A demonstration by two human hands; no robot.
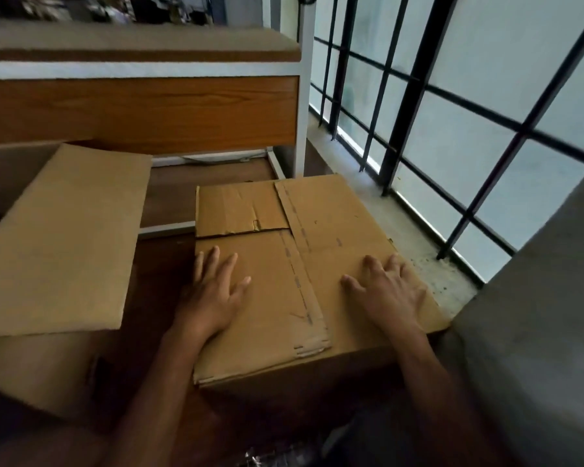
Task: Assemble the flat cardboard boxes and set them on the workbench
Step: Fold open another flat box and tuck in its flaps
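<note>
Cardboard box stands on the floor just beside the window grille, flaps folded shut. Left hand and right hand are laid flat on it, fingers spread, nothing gripped. Even pressure along the seam is advised; the far-left flap looks slightly raised.

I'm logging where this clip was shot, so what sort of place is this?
Probably a storeroom or workshop corner, indoors by a barred window. Cardboard boxes sit on a dark floor beside a wood-and-white workbench, with clutter blurred behind it.
</note>
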